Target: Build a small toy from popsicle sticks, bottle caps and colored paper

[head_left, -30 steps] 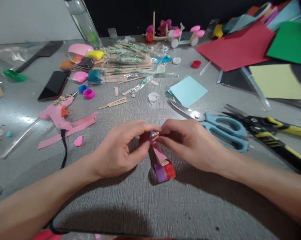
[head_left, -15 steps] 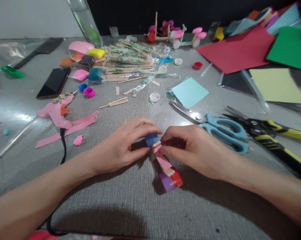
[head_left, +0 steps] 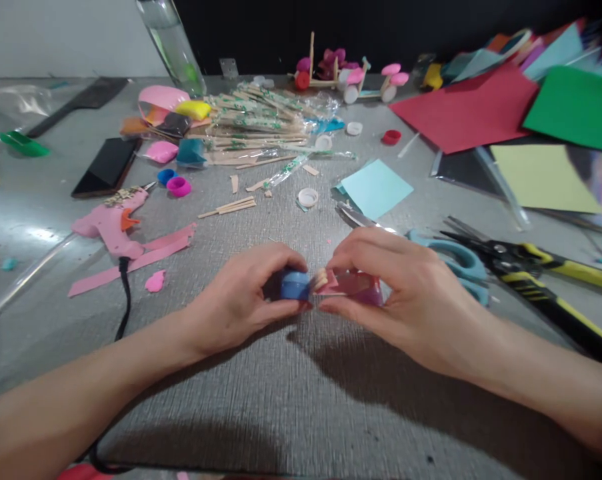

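Note:
Both hands hold a small handmade piece of sticks and bottle caps just above the grey table. At its left end is a blue bottle cap [head_left: 295, 285], pinched between the thumb and fingers of my left hand [head_left: 241, 293]. My right hand [head_left: 401, 287] is closed around the other part, a pink paper strip [head_left: 333, 282] over pale wooden stick ends [head_left: 321, 279]. A reddish-purple cap [head_left: 373, 291] shows under its fingers, partly hidden. Behind my right hand lie blue-handled scissors [head_left: 461, 260], partly covered by it.
To the left lie a pink glue gun [head_left: 111, 223], its black cord and pink paper strips [head_left: 131, 261]. Wrapped sticks [head_left: 261, 120] are heaped at the back. Black-and-yellow pliers [head_left: 521, 267] rest at right, below coloured paper [head_left: 471, 110]. A bottle [head_left: 173, 47] stands at the back.
The piece has turned from slanting toward me to lying crosswise, its red and purple end now in my right hand. My left hand now grips the blue cap more squarely.

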Available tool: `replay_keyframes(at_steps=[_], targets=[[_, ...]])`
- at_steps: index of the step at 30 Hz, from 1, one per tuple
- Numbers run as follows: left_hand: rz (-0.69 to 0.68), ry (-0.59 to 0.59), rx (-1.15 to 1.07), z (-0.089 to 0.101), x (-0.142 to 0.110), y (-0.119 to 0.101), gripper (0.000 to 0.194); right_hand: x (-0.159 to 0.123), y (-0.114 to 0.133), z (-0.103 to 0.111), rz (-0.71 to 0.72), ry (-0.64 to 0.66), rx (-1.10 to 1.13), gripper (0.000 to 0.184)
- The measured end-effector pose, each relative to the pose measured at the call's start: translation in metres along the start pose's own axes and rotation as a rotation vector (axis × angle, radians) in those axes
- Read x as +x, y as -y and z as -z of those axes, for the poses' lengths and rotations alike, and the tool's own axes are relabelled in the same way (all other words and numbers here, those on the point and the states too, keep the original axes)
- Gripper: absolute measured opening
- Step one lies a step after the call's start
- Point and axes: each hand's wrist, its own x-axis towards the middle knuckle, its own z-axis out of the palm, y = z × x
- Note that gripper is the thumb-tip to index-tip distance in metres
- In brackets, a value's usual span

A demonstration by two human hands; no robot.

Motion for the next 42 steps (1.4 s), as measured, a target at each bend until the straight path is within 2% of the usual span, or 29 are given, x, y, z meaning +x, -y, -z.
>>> replay_keyframes(at_steps=[1,8,13,15,17,19,22,25,27,29,32,35,39,42], targets=[[0.000,-0.005,0.001,0.000,0.000,-0.001,0.020,0.000,0.000,-0.002,0.014,-0.006,-0.002,0.005],[-0.018,-0.020,-0.002,-0.002,0.000,0.002,0.022,0.002,0.000,0.002,-0.061,-0.026,0.096,0.015],[0.038,-0.030,-0.040,-0.003,-0.001,0.002,0.022,0.007,-0.003,0.011,-0.173,-0.190,0.134,0.012],[0.048,-0.037,-0.060,-0.003,-0.002,0.001,0.023,0.007,-0.005,0.010,-0.142,-0.132,0.139,0.007],[0.036,-0.040,-0.075,-0.004,-0.002,-0.001,0.022,0.007,-0.007,0.006,-0.062,-0.017,0.118,0.015],[0.021,-0.035,-0.074,-0.004,-0.002,-0.003,0.020,0.006,-0.008,0.001,0.022,0.041,0.083,0.008],[0.015,-0.033,-0.058,-0.004,-0.002,-0.004,0.020,0.005,-0.008,-0.001,0.056,0.016,0.093,0.009],[0.024,-0.048,-0.052,-0.003,-0.003,-0.003,0.023,0.006,-0.007,0.003,-0.025,0.003,0.183,0.012],[0.039,-0.058,-0.058,-0.002,-0.004,-0.001,0.023,0.008,-0.007,0.009,-0.120,-0.045,0.210,0.014],[0.057,-0.069,-0.073,-0.002,-0.004,0.000,0.024,0.010,-0.011,0.015,-0.212,-0.152,0.221,0.015],[0.050,-0.112,-0.107,-0.002,-0.006,0.002,0.025,0.013,-0.023,0.019,-0.275,-0.307,0.224,0.015],[-0.031,-0.172,-0.148,-0.002,-0.007,0.003,0.029,0.013,-0.038,0.017,-0.177,-0.345,0.034,0.011],[-0.123,-0.233,-0.207,-0.002,-0.010,0.005,0.035,0.012,-0.053,0.008,0.049,-0.145,-0.262,0.022],[-0.161,-0.299,-0.271,0.000,-0.010,0.003,0.040,0.012,-0.055,0.006,0.097,-0.075,-0.349,0.028]])
